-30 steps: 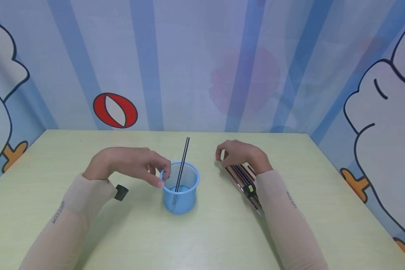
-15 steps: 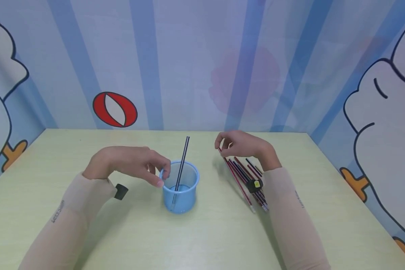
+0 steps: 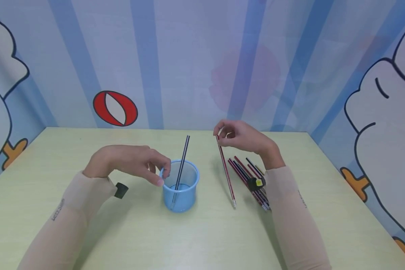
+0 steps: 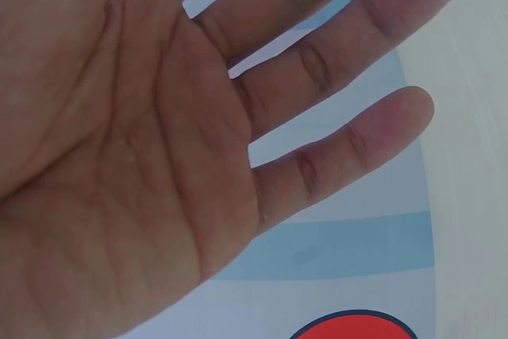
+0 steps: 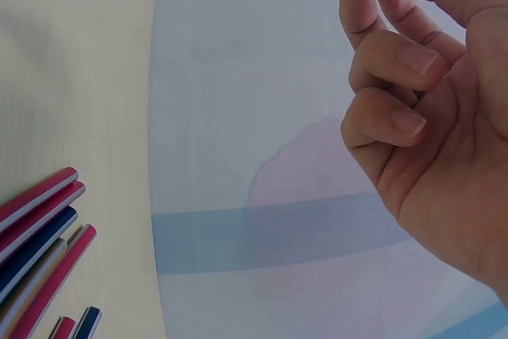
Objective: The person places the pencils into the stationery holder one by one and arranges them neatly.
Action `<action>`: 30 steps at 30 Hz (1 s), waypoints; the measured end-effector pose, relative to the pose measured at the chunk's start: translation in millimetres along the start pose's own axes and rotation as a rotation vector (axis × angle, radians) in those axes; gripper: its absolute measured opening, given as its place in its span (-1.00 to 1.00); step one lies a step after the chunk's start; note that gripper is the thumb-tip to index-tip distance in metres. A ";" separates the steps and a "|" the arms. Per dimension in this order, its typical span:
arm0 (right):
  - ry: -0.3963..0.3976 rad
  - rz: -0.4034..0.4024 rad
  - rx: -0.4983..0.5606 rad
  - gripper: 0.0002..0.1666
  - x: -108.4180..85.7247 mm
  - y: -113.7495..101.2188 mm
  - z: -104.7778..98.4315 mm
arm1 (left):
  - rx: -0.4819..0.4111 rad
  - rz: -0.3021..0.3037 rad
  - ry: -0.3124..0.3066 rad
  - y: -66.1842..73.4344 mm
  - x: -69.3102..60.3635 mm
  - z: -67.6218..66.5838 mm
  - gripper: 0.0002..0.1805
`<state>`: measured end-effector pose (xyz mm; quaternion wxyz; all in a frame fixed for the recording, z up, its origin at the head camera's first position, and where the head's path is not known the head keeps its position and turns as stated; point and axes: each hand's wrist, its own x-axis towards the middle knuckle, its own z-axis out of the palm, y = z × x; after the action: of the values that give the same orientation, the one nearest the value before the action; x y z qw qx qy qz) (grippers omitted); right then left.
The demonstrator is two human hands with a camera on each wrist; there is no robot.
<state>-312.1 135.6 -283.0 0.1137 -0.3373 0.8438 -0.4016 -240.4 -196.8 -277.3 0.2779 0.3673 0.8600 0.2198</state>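
A light blue plastic cup point(image 3: 183, 200) stands upright on the table, holding one dark striped pencil point(image 3: 183, 159) that leans against its rim. My left hand point(image 3: 131, 163) pinches the cup's left rim between thumb and forefinger; the left wrist view shows its other fingers stretched out. In my right hand point(image 3: 244, 138), thumb and forefinger pinch the upper end of a red striped pencil point(image 3: 227, 172), which hangs down steeply with its silvery end lowest. That hand's remaining fingers are bent and hold nothing in the right wrist view point(image 5: 429, 109).
A loose pile of several red and dark striped pencils point(image 3: 241, 174) lies right of the cup, partly hidden by the right wrist's black camera point(image 3: 256, 183). Behind the pale table point(image 3: 202, 240) rises a blue striped backdrop point(image 3: 195, 63) with a printed red ball point(image 3: 131, 110).
My right hand has risen from the pile, drawing out the red pencil, whose lower end has swung left away from the others. The left hand and the cup have stayed put.
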 end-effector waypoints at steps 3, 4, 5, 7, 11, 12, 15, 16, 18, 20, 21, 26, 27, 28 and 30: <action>0.017 -0.028 0.022 -0.79 0.0 -1.4 -0.9 | -0.002 0.000 -0.001 -0.3 0.2 0.0 -0.85; 0.022 -0.043 0.029 -0.79 0.0 -1.3 -1.2 | -0.002 -0.001 -0.001 -0.4 0.2 0.0 -0.86; 0.027 -0.058 0.039 -0.80 -0.2 -1.5 -1.5 | -0.002 -0.003 0.000 -0.4 0.2 -0.1 -0.86; 0.041 -0.088 0.063 -0.80 -1.0 -2.4 -2.1 | 0.001 -0.001 0.000 -0.6 0.3 -0.3 -0.85; 0.058 -0.135 0.118 -0.80 -2.6 -4.6 -3.7 | 0.002 0.003 -0.002 -0.6 0.8 -0.6 -0.85; 0.061 -0.145 0.132 -0.80 -3.1 -5.8 -4.2 | 0.001 0.003 -0.002 -0.5 0.9 -0.6 -0.85; 0.081 -0.181 0.177 -0.80 -5.1 -9.8 -5.3 | -0.002 -0.001 -0.004 -0.3 1.0 -0.4 -0.85; 0.092 -0.196 0.192 -0.80 -5.7 -11.3 -5.7 | -0.002 -0.002 -0.004 -0.3 1.2 -0.5 -0.85; 0.119 -0.225 0.219 -0.80 -7.5 -14.3 -6.5 | -0.006 -0.003 -0.004 -0.5 1.6 -0.5 -0.85; 0.143 -0.248 0.242 -0.80 -9.1 -16.6 -7.4 | -0.010 0.000 -0.005 -0.8 2.1 -0.4 -0.85; 0.151 -0.258 0.253 -0.80 -9.9 -17.8 -7.8 | -0.012 0.002 -0.005 -1.1 2.2 -0.3 -0.85; 0.154 -0.284 0.323 -0.81 -12.8 -20.5 -8.9 | -0.021 0.011 -0.005 -2.3 2.4 1.0 -0.87; 0.153 -0.289 0.343 -0.81 -13.2 -20.7 -8.9 | -0.021 0.011 -0.004 -2.5 2.5 1.2 -0.87; 0.154 -0.292 0.359 -0.82 -13.3 -20.3 -9.0 | -0.021 0.011 -0.003 -2.5 2.7 1.3 -0.86; 0.163 -0.300 0.397 -0.82 -13.3 -20.2 -9.3 | -0.019 0.006 -0.001 -2.4 2.9 1.5 -0.86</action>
<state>-296.8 140.9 -262.7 0.0485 -0.3960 0.6955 -0.5976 -242.3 -195.8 -280.8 0.2813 0.3674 0.8565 0.2287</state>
